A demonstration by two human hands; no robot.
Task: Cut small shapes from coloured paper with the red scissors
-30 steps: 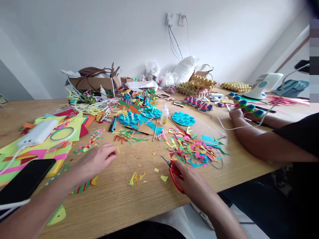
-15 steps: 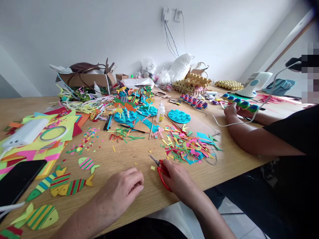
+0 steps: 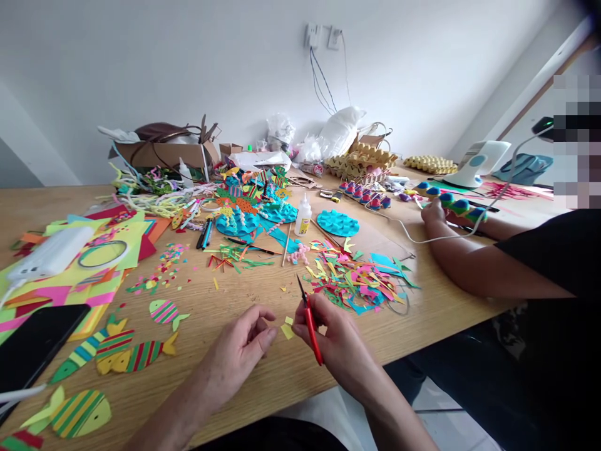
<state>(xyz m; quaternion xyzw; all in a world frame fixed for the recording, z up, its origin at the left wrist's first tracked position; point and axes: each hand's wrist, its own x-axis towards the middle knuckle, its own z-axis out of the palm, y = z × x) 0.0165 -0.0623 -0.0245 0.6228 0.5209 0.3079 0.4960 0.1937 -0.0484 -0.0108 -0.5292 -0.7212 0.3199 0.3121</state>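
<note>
My right hand (image 3: pixel 335 332) grips a pair of red-handled scissors (image 3: pixel 310 329), blades pointing up and away. A small yellow paper piece (image 3: pixel 287 332) shows at its fingertips; whether they pinch it I cannot tell. Just behind it is another small yellow scrap (image 3: pixel 288 320). To the left, my left hand (image 3: pixel 246 341) is held above the table with fingers bent and thumb apart, nothing visible in it. Striped paper fish, among them a pink-striped one (image 3: pixel 163 311) and a green-and-yellow one (image 3: pixel 81 411), lie left of my left hand.
Colourful paper scraps (image 3: pixel 357 275) are heaped beyond my right hand. A glue bottle (image 3: pixel 303 216) stands near blue egg-carton pieces (image 3: pixel 338 223). A black phone (image 3: pixel 42 341) and paper sheets (image 3: pixel 136 241) lie left. At right, another person's hand (image 3: pixel 434 213) holds a painted egg-carton strip (image 3: pixel 451 200).
My right hand has turned the scissors more upright, and the blades look closed. A second yellow piece now shows by its fingertips. My left hand has opened its thumb from its fingers.
</note>
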